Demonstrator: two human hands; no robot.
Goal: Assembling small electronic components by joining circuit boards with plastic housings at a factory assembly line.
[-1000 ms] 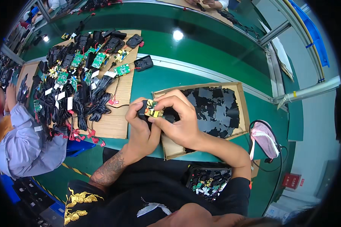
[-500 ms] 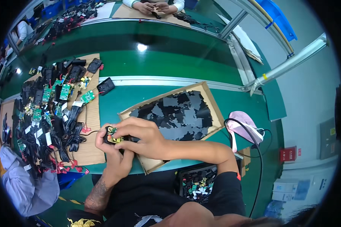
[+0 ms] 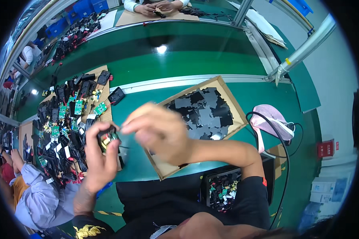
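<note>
A cased circuit board [image 3: 108, 138] is clamped by fingers of the left hand [image 3: 98, 159], at 9 o'clock from the right hand [image 3: 159, 129], whose blurred fingers cannot be judged together or apart. At that hand's 2 o'clock, black sheets [image 3: 207, 111] are held in a cardboard tray [image 3: 234, 103].

And it's a black shirt [image 3: 155, 205] out there, cut short, with gold embroidery [image 3: 89, 232] blazing on the left sleeve! A pale, feathery motif [image 3: 162, 231] flashes on the front, orange-red trim [image 3: 264, 181] edges the right sleeve [image 3: 249, 203], and left hand [image 3: 99, 159] and right hand [image 3: 163, 133] are bare.
</note>
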